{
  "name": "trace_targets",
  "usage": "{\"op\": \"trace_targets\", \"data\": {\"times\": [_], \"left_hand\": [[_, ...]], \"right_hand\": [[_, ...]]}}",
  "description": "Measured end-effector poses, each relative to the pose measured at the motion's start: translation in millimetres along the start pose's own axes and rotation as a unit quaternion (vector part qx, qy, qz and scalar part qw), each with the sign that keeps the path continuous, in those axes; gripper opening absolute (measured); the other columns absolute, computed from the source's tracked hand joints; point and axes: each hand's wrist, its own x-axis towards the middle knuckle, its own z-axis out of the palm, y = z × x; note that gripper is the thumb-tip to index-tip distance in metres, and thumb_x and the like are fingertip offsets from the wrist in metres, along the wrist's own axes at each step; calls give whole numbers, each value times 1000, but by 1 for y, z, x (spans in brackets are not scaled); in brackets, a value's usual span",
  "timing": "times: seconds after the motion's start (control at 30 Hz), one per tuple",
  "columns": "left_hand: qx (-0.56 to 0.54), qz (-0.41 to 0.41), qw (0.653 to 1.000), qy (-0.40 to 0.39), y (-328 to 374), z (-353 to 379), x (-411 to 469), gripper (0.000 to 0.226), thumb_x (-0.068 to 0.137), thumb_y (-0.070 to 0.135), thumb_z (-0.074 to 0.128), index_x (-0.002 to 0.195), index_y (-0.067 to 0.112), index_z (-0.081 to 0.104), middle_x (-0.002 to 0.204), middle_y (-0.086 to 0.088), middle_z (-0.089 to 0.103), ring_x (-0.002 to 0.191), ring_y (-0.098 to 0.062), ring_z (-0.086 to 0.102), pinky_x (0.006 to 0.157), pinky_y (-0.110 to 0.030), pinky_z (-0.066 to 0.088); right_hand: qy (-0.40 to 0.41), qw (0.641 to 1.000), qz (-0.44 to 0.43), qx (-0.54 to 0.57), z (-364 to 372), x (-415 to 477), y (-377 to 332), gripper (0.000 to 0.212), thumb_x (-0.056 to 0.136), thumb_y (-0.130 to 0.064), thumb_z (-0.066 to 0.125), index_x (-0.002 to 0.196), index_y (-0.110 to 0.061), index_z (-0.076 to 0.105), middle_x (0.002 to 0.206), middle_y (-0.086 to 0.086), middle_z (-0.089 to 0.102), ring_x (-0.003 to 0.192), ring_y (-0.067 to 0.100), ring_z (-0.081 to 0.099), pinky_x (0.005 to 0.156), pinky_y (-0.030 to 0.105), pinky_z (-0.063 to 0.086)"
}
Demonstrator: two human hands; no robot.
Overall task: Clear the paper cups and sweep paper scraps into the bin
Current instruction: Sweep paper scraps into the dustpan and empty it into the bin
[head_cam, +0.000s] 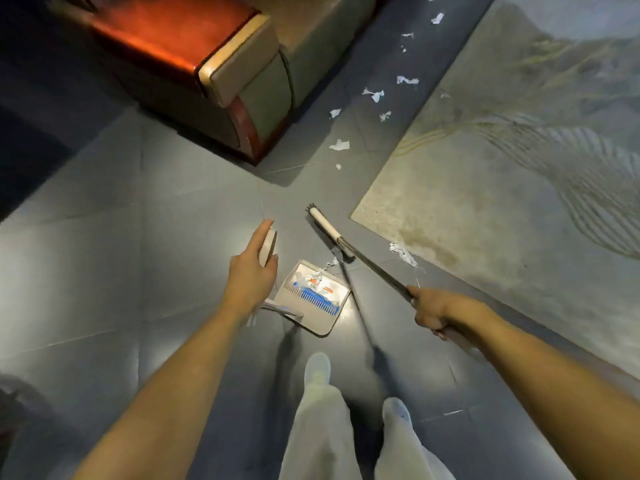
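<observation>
Right hand (431, 311) holds broom (346, 242) (dustpan (325, 325) contains scraps (311, 280)).

We take this for a sitting room or lounge: an upholstered armchair (249, 81) with a glossy reddish wooden armrest (166, 32) stands on large grey floor tiles (104, 254), and near it, across a strip of bare floor, lies a pale area rug (485, 202) patterned with wavy lines

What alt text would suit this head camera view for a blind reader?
Seen from above, a person's right hand grips a broom and the left hand holds the upright handle of a dustpan containing litter. Paper scraps trail ahead on the grey floor between an armchair and a rug.
</observation>
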Motion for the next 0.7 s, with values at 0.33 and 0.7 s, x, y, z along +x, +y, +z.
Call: {"op": "trace_targets", "data": {"times": [0.33,0.7], "left_hand": [[13,78,994,-76,5,-9,77,54,94,13,58,138,41,43,119,-9,60,90,-10,52,66,2,37],[51,185,962,-192,86,44,104,69,92,17,53,119,76,30,96,5,57,69,6,53,62,-4,38]], "right_hand": [[-110,982,29,149,31,-42,-11,76,90,0,42,151,-36,15,62,2,50,35,5,45,35,16,41],[-16,961,76,264,7,-76,45,76,88,-1,42,151,-36,19,54,7,54,27,11,45,37,22,44]]}}
